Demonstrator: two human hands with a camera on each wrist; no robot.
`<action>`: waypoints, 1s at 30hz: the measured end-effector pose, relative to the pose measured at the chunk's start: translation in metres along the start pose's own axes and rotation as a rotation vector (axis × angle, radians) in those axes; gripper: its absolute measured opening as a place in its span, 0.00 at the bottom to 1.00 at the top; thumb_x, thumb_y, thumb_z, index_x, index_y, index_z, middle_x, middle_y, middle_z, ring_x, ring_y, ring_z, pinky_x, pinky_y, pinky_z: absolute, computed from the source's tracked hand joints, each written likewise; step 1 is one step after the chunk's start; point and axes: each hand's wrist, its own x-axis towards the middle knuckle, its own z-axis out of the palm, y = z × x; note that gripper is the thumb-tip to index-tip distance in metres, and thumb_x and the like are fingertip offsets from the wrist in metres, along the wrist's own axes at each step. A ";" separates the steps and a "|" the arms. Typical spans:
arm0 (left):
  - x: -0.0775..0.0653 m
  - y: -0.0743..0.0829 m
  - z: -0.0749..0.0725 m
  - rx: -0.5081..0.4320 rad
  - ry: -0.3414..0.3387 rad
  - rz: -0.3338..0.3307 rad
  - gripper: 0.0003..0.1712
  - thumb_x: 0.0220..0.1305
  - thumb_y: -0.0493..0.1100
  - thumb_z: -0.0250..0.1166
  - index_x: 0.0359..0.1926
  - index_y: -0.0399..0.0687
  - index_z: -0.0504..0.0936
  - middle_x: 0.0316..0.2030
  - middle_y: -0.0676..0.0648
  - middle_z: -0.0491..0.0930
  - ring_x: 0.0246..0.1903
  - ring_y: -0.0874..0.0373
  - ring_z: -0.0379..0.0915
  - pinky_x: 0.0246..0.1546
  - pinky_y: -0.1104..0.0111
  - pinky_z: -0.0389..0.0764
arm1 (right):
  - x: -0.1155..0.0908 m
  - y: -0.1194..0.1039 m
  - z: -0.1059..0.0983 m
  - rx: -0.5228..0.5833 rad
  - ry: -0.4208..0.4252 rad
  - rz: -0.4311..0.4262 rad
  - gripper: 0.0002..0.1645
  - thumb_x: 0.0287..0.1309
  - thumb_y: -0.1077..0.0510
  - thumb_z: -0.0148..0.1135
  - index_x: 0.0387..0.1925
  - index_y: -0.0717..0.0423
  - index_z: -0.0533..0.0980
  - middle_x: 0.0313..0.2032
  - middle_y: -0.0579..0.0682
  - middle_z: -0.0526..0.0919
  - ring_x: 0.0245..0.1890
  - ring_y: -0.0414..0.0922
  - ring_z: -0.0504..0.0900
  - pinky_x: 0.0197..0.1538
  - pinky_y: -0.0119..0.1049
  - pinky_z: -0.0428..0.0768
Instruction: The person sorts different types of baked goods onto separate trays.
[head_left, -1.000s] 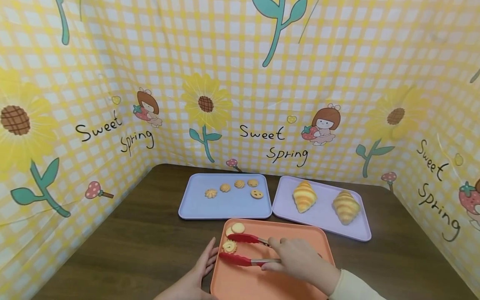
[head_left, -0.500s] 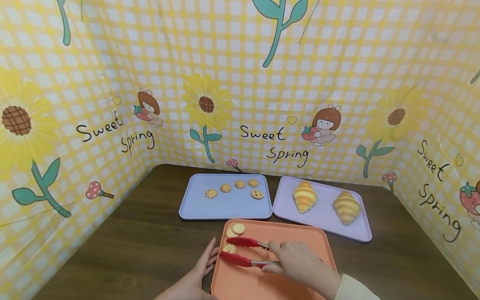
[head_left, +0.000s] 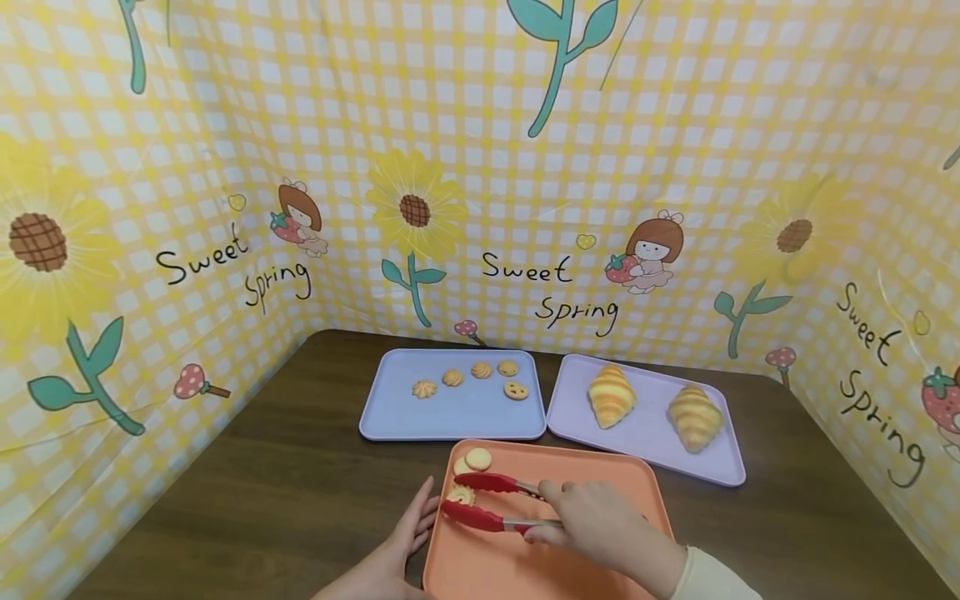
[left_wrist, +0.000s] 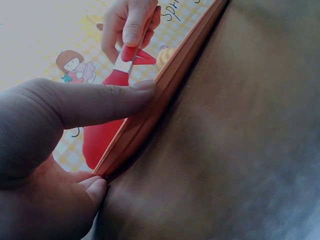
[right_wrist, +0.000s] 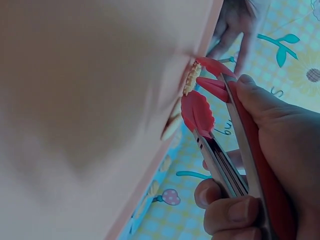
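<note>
My right hand (head_left: 600,521) grips a pair of metal tongs with red scalloped heads (head_left: 480,518) over the left part of an orange tray (head_left: 555,571). Between the two heads sits a pale, ruffle-edged cookie (head_left: 461,497), partly covered by them. Two plain round cookies (head_left: 478,458) overlap in the tray's upper left corner, just beyond the tongs. My left hand (head_left: 401,533) is at the tray's left side with fingers extended. In the left wrist view its thumb (left_wrist: 107,102) lies across the rim, and the fingertips (left_wrist: 99,187) touch the rim lower down.
Behind the orange tray lies a blue tray (head_left: 397,421) bearing several small cookies (head_left: 481,370). To its right, a purple tray (head_left: 651,408) carries two croissants (head_left: 611,396). A checked cloth (head_left: 517,183) walls the dark wooden table (head_left: 300,467) on three sides.
The red heads of the tongs have come a little closer together around the ruffled cookie, which now shows less of its face. My left hand stays at the tray's side.
</note>
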 end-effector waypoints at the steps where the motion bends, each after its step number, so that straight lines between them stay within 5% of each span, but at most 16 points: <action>1: 0.000 0.000 0.000 -0.001 0.001 -0.004 0.72 0.59 0.49 0.74 0.74 0.32 0.21 0.71 0.21 0.38 0.69 0.24 0.37 0.59 0.80 0.60 | 0.000 0.000 -0.001 0.008 -0.003 0.008 0.30 0.60 0.29 0.59 0.36 0.51 0.72 0.18 0.39 0.65 0.13 0.36 0.61 0.18 0.31 0.64; 13: 0.000 0.001 0.000 0.016 0.011 -0.011 0.73 0.56 0.44 0.76 0.74 0.31 0.22 0.71 0.21 0.38 0.69 0.24 0.38 0.60 0.80 0.59 | 0.013 0.005 -0.016 0.030 0.031 0.074 0.26 0.58 0.32 0.64 0.35 0.50 0.72 0.17 0.39 0.64 0.15 0.37 0.63 0.20 0.33 0.65; 17: -0.001 -0.001 0.000 0.030 0.011 0.025 0.73 0.56 0.44 0.76 0.74 0.31 0.22 0.70 0.20 0.38 0.69 0.23 0.38 0.60 0.79 0.59 | 0.018 0.009 -0.017 -0.017 0.061 0.060 0.29 0.59 0.31 0.62 0.43 0.52 0.76 0.15 0.38 0.63 0.14 0.37 0.65 0.19 0.33 0.66; 23: -0.001 -0.003 0.001 0.050 0.008 0.085 0.73 0.56 0.42 0.76 0.73 0.28 0.22 0.69 0.18 0.39 0.68 0.21 0.39 0.61 0.77 0.59 | 0.025 0.013 -0.017 -0.079 0.134 0.034 0.27 0.59 0.32 0.63 0.34 0.50 0.72 0.15 0.39 0.64 0.14 0.38 0.65 0.16 0.34 0.63; 30: 0.000 -0.001 0.001 0.035 0.010 0.037 0.73 0.57 0.44 0.76 0.74 0.31 0.22 0.70 0.20 0.38 0.69 0.24 0.38 0.61 0.78 0.59 | 0.038 0.019 -0.018 -0.078 0.167 0.029 0.25 0.58 0.33 0.64 0.30 0.49 0.70 0.14 0.40 0.63 0.14 0.39 0.68 0.16 0.34 0.64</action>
